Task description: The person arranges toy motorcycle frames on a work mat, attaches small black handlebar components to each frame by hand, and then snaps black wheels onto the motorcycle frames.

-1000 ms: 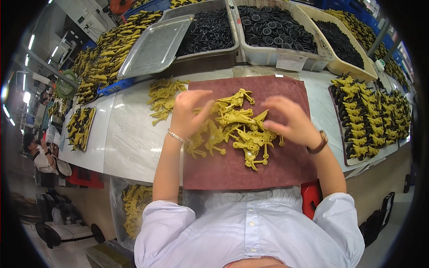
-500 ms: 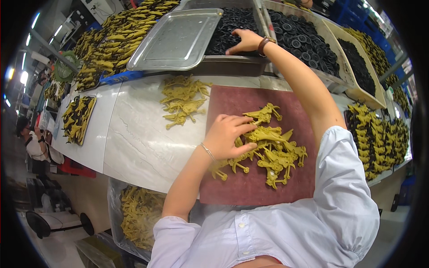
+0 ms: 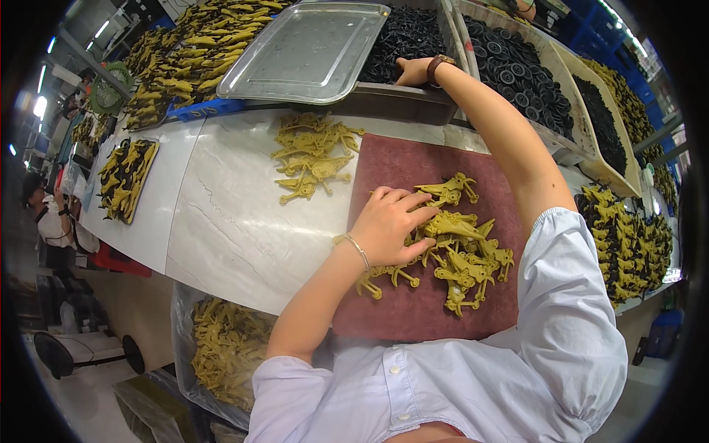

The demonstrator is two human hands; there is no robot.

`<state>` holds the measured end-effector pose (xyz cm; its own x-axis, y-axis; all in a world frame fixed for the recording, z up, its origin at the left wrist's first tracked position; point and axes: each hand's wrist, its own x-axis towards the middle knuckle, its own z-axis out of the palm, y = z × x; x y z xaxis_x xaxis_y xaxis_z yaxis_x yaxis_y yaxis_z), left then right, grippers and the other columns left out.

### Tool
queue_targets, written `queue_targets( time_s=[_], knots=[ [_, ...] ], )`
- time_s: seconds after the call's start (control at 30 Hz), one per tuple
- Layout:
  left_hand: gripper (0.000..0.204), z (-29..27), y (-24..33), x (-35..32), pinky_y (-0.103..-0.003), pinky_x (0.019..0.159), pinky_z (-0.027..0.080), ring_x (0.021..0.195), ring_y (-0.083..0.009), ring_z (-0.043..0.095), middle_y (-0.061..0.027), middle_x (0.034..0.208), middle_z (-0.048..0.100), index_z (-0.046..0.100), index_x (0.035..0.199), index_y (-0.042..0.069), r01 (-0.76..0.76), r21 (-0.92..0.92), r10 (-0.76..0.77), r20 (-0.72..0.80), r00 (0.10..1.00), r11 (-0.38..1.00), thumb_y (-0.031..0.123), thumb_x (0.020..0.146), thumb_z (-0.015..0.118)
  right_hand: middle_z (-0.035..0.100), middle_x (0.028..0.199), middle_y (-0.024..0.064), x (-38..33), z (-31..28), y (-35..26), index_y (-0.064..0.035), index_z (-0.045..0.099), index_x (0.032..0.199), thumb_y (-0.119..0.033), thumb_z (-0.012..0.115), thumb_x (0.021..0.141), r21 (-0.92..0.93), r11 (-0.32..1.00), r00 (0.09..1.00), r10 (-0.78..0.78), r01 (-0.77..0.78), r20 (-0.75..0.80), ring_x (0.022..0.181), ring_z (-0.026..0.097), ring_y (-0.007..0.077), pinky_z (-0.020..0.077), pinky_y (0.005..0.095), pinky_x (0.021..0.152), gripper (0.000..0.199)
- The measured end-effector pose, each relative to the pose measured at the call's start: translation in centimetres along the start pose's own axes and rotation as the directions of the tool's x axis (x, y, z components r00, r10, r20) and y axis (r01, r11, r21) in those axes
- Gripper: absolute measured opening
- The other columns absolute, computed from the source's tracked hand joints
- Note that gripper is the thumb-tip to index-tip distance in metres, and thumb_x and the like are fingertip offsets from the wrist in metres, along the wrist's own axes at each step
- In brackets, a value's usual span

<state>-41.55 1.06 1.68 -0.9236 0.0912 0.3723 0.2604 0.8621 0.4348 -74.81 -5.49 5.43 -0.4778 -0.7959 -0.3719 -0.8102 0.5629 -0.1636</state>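
Note:
My left hand (image 3: 393, 227) lies over the left side of a loose pile of yellow plastic parts (image 3: 464, 272), its fingers stretched and apart. These parts have thin arms with small round ends, and they rest on a dark red mat (image 3: 402, 314). At the far side, my right hand (image 3: 415, 71) reaches into a bin of small black parts (image 3: 402, 37). Its fingertips are sunk among them or hidden by the hand, so what they hold does not show. A second group of yellow parts (image 3: 314, 159) lies on the white table, left of the mat.
A clear tray (image 3: 306, 52) overlaps the black parts' bin. To its right stands a bin of black wheels (image 3: 513, 66). Filled trays of yellow-and-black pieces (image 3: 127, 181) sit left and right. A bag-lined bin of yellow parts (image 3: 229, 347) stands below the table edge.
My right hand has gone deeper into the black parts, its spread fingers now mostly out of sight. The left hand stays at the yellow pile. The whole view has shifted slightly.

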Motion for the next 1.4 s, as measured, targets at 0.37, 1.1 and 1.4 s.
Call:
queue_targets(
  time_s=[0.37,1.1,1.4],
  knots=[
    [0.044,0.2,0.4,0.0,-0.04,0.094,0.041,0.111,-0.0282,0.059,-0.0109,0.119,0.063,0.067,0.112,0.011,-0.013,-0.016,0.013,-0.029,1.0,1.0,0.037,0.075,0.072,0.069,0.086,0.0106,-2.2,-0.2,4.1,-0.0055,0.066,0.091,-0.041,0.081,0.059,0.323,0.927,0.875,-0.014,0.193,-0.483,0.078,0.065,0.0225,0.0529,0.0344,0.071,0.05],
    [0.045,0.1,0.7,0.3,-0.039,0.091,0.041,0.106,-0.0292,0.059,-0.012,0.119,0.063,0.066,0.113,0.01,-0.063,0.043,0.065,-0.049,0.997,0.997,0.033,0.074,0.072,0.06,0.106,0.0137,-13.5,10.5,-2.4,-0.0077,0.057,0.112,-0.02,0.072,0.062,0.228,0.632,0.666,-0.644,0.74,-0.377,0.1,0.056,0.0327,0.0448,0.0395,0.089,0.054],
    [0.05,-0.1,0.5,0.2,-0.04,0.097,0.038,0.11,-0.0269,0.056,-0.0096,0.121,0.062,0.065,0.116,0.011,-0.054,0.03,0.054,-0.012,0.998,0.998,0.039,0.075,0.072,0.057,0.121,0.0115,-15.3,10.3,-2.2,-0.0145,0.048,0.136,-0.025,0.076,0.068,0.258,0.494,0.555,-0.689,0.83,-0.466,0.111,0.051,0.0289,0.0375,0.0405,0.099,0.074]
  ],
)
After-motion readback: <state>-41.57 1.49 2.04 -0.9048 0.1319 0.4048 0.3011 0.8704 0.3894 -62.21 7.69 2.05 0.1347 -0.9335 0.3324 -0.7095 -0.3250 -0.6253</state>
